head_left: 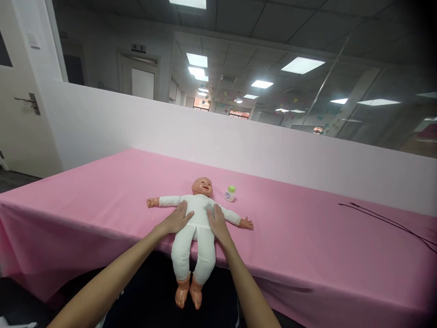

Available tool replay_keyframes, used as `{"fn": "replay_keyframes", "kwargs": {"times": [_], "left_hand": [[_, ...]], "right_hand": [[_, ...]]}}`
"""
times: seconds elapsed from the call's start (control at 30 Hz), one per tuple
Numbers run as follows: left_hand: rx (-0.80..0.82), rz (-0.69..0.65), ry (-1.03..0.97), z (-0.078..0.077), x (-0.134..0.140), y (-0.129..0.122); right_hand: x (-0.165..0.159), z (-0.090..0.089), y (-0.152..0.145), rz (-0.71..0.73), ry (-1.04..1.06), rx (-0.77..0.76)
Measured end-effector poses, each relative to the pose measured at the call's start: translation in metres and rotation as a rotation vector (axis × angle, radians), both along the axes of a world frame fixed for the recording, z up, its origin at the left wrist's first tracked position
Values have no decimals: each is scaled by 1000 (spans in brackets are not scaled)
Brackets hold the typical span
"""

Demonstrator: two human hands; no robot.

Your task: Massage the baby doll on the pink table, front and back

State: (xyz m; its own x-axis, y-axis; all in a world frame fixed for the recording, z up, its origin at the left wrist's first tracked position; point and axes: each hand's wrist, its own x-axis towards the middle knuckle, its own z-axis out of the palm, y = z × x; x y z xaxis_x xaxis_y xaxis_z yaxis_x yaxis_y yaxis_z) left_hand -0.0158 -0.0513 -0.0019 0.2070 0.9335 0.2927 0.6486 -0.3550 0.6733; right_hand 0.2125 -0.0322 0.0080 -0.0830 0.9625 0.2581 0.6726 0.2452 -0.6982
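A baby doll (197, 212) with a white cloth body lies on its back, its head away from me and its arms spread wide. Its legs hang over the table's front edge toward my lap. My left hand (177, 219) rests on one side of the doll's torso, fingers stretched out. On the opposite side of the torso lies my right hand (217, 223), also with extended fingers. Neither hand is wrapped around anything. Beside the doll's head stands a small bottle (230, 194) with a green cap and a printed label, apart from both hands.
A pink cloth (300, 232) covers the table and drapes over its front edge. Thin dark cables (385, 220) lie at the far right. Behind the table runs a low white wall (218, 136) with glass above it. A door (25, 100) is at the left.
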Motion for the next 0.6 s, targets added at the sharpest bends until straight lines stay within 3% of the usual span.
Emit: {"fn": "replay_keyframes", "kwargs": {"times": [0.13,0.23,0.33,0.43,0.53,0.6], "left_hand": [[-47,-71,-130,-13,-7,-36],[36,-172,-113,-8,5,-47],[38,-215,39,9,23,-35],[-20,-180,101,28,34,-6],[-86,-72,41,35,29,16],[-115,-7,-21,30,20,15]], "right_hand": [[-10,-2,-40,53,-72,-62],[-23,2,-55,115,-193,26],[-28,11,-44,245,-224,73],[-24,20,-18,311,-146,52],[-16,18,5,199,-56,70],[-9,13,13,91,-20,76]]}}
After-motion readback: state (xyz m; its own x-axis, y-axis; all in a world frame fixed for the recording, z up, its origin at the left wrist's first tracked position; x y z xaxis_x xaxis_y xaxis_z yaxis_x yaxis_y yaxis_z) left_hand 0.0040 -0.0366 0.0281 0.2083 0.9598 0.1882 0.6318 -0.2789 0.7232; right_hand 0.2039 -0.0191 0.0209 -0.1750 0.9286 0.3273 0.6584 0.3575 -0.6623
